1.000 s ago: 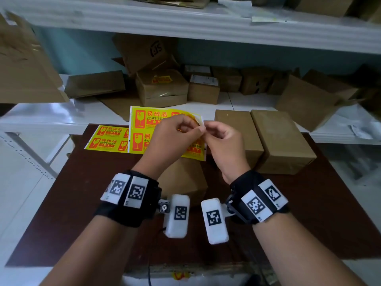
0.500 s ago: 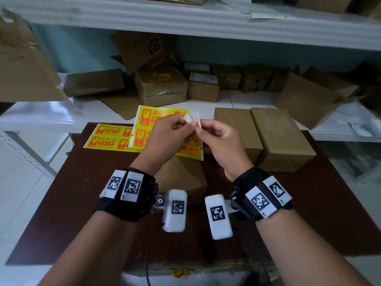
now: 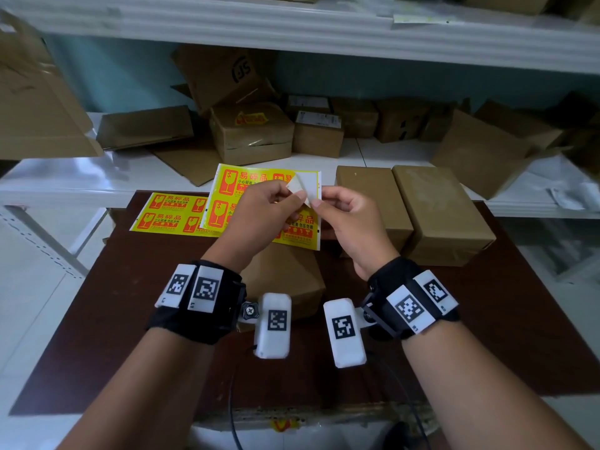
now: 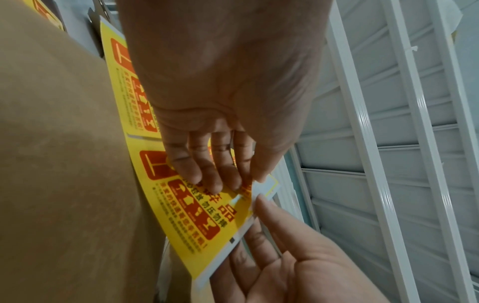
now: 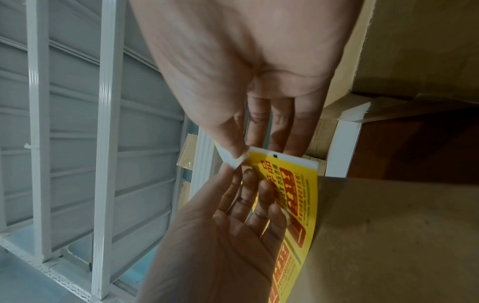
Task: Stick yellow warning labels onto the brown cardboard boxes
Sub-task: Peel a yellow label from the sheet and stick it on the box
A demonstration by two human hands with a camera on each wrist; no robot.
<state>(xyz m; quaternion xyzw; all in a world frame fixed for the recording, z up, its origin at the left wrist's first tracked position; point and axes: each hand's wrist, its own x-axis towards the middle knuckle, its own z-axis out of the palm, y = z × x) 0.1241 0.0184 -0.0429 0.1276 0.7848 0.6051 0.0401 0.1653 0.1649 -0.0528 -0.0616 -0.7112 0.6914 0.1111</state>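
I hold a yellow label sheet (image 3: 238, 190) with red print above the table. My left hand (image 3: 297, 196) pinches the peeled corner of a yellow label (image 3: 297, 185), folded back with its white underside showing. My right hand (image 3: 316, 206) pinches the sheet's right edge just beside it. In the left wrist view my left fingers (image 4: 207, 172) lie on the printed sheet (image 4: 197, 217). The right wrist view shows my right thumb (image 5: 233, 151) on the white corner. Two brown cardboard boxes (image 3: 373, 203) (image 3: 438, 219) stand side by side to the right. A third box (image 3: 285, 277) lies under my hands.
A second sheet of labels (image 3: 172, 216) lies flat at the far left of the dark brown table (image 3: 130, 319). Behind it a white shelf (image 3: 97, 177) carries several cardboard boxes, one with a yellow label (image 3: 251, 118). Another shelf board runs overhead.
The label's top right corner has come away from the sheet and now folds back white. Both hands and the sheet have risen slightly.
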